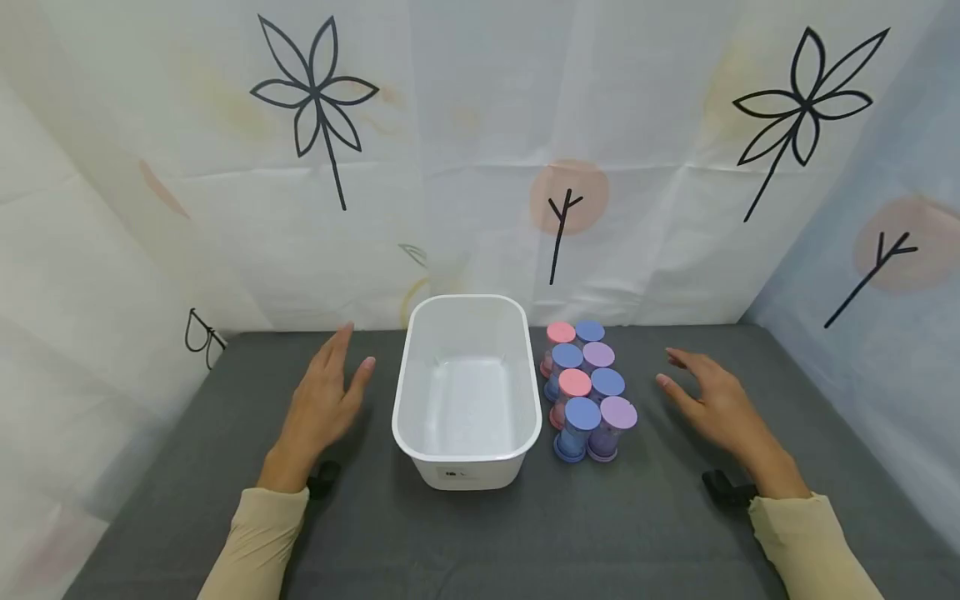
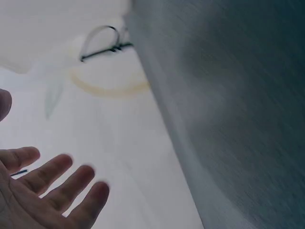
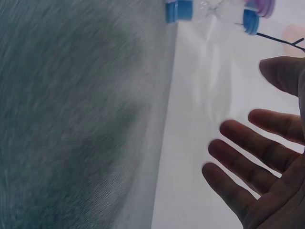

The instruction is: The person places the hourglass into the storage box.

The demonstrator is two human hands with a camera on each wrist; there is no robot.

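A white plastic tub (image 1: 468,475) stands in the middle of the grey table. Just right of it is a cluster of several small clear hourglass-shaped sand timers with pink, blue and purple ends, such as a front blue sand timer (image 1: 573,429) and a purple sand timer (image 1: 607,429). My left hand (image 1: 318,400) hovers left of the tub, fingers extended, holding nothing. To the right of the timers, my right hand (image 1: 716,404) is held apart from them, fingers loosely spread. In the right wrist view, part of a blue-and-clear timer (image 3: 180,10) shows at the top.
Grey cloth covers the table (image 1: 465,542). A white printed curtain (image 1: 480,150) rises behind it, with fabric walls at both sides. A dark wrist device (image 1: 727,492) is worn at the right wrist and another (image 1: 324,479) at the left.
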